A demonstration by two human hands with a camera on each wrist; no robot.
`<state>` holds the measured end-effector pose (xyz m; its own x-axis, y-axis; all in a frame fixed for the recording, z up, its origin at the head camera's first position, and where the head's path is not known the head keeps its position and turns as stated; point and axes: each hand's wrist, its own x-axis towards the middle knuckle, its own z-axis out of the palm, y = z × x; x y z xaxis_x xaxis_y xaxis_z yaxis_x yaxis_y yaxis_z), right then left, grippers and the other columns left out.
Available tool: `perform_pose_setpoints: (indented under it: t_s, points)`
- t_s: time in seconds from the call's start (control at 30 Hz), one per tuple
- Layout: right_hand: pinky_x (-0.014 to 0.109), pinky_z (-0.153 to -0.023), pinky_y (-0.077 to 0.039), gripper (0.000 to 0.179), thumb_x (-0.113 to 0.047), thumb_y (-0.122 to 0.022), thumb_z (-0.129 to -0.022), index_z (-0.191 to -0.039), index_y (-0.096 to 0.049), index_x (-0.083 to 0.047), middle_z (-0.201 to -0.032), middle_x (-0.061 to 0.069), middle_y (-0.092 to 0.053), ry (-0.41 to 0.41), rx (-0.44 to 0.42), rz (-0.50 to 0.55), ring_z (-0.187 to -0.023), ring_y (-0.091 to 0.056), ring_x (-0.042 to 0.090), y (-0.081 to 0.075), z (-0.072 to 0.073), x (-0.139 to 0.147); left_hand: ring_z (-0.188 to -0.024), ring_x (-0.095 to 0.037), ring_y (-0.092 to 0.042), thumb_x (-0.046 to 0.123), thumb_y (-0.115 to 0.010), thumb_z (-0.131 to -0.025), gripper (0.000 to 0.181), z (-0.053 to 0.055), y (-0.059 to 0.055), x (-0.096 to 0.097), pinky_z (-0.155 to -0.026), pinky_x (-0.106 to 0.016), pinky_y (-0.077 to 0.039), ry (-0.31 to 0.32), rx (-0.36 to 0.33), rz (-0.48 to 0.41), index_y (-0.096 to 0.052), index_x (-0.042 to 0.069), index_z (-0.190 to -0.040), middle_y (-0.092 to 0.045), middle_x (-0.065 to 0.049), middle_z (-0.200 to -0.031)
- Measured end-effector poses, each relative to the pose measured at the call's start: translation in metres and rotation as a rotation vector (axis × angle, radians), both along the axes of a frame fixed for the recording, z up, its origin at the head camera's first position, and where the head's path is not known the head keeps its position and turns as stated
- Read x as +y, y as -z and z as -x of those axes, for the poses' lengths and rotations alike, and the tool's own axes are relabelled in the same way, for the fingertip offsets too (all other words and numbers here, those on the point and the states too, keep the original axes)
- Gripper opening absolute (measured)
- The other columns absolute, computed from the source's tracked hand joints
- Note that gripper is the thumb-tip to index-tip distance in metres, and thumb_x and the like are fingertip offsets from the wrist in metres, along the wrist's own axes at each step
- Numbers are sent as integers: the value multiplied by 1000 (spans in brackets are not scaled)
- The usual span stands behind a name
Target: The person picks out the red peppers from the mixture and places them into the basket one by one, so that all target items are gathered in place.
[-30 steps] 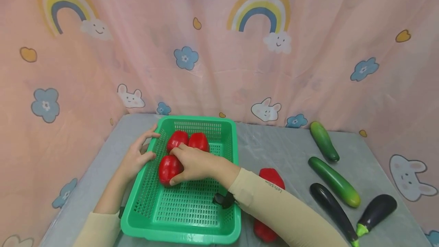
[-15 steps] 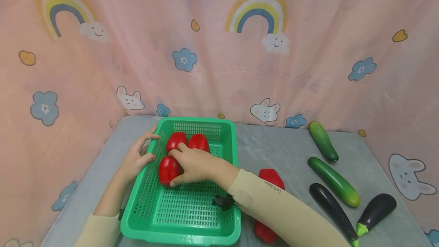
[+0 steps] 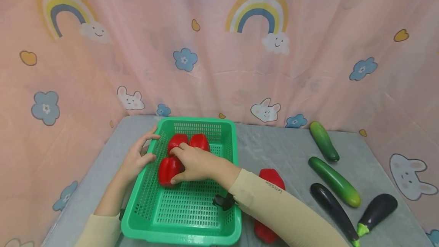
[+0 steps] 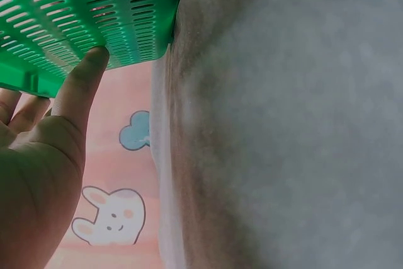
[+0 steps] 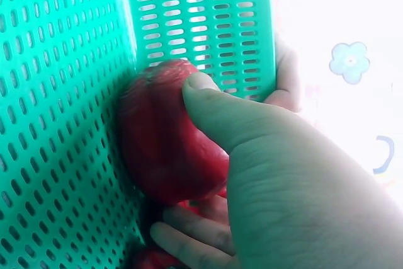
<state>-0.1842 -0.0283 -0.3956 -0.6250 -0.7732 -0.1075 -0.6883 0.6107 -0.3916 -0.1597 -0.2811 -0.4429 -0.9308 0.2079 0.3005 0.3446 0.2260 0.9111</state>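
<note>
A green plastic basket (image 3: 233,201) stands on the grey-covered table, with 3 red bell peppers inside. My right hand (image 3: 199,163) reaches in and grips the nearest red bell pepper (image 3: 168,172), thumb on one side and fingers on the other. In the right wrist view this bell pepper (image 5: 167,133) lies near the basket's walls. Just beyond it sit another bell pepper (image 3: 177,141) and a third bell pepper (image 3: 200,141), partly behind my right hand. My left hand (image 3: 134,159) touches the basket's left side with extended fingers; one digit meets the slotted outer wall (image 4: 94,4).
Right of the basket, more red peppers (image 3: 272,178) lie partly under my right sleeve. Farther right are a green cucumber-like vegetable (image 3: 324,140), another green one (image 3: 334,181), a long eggplant (image 3: 332,210) and a shorter eggplant (image 3: 377,210). A pink printed curtain (image 3: 212,87) hangs behind.
The bell pepper in my right hand has turned slightly, so its groove now shows. My left hand and the basket keep their places.
</note>
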Motion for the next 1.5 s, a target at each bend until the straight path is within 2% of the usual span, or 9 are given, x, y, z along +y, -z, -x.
perform_pose_setpoints:
  t_s: [0.13,0.4,0.67,0.9,1.03,1.27,1.5]
  points:
    - [37,-91,-61,83,-54,-87,-89,-156,-54,-18,-141,2,-59,0,-5,0,-117,-64,17,-1,0,0,-145,-57,-40,-13,-54,-93,50,0,1,-1,-74,-27,-58,6,8,-8,-54,-7,-142,-26,-16,-179]
    - [35,-91,-61,77,-51,-86,-91,-152,-57,-16,-138,2,-62,-4,7,48,-114,-64,15,-3,1,1,-157,-48,-26,-14,-54,-92,50,0,1,0,-81,-25,-57,-1,17,7,-55,-8,-141,-27,-17,-178]
    - [30,-89,-59,67,-47,-79,-98,-151,-58,-11,-134,2,-64,35,9,175,-109,-62,11,-10,0,1,-144,-61,-42,-14,-54,-93,51,0,-2,1,-76,-27,-58,9,-29,-11,-52,-8,-144,-25,-16,-179]
    - [28,-87,-58,65,-43,-77,-100,-151,-57,-9,-131,3,-65,23,38,189,-105,-61,10,-16,-2,-1,-153,-52,-31,-16,-53,-91,52,1,0,0,-77,-25,-57,10,13,0,-55,-8,-142,-27,-18,-178]
    - [29,-88,-59,66,-43,-77,-101,-154,-56,-9,-132,3,-65,17,40,178,-106,-63,11,-20,-4,-1,-154,-50,-29,-16,-53,-90,52,1,1,-1,-77,-25,-57,8,23,1,-55,-8,-141,-27,-18,-178]
    - [32,-93,-59,69,-46,-75,-101,-157,-53,-12,-139,2,-64,20,55,159,-113,-63,12,-28,-8,1,-152,-48,-32,-16,-54,-88,53,1,0,0,-77,-26,-57,-5,6,2,-57,-6,-140,-29,-17,-178]
    - [29,-89,-58,68,-45,-75,-101,-156,-54,-12,-142,3,-62,12,61,182,-112,-62,11,-39,-13,7,-150,-50,-36,-16,-54,-88,54,1,-2,1,-76,-27,-58,-5,-8,7,-56,-6,-141,-28,-16,-178]
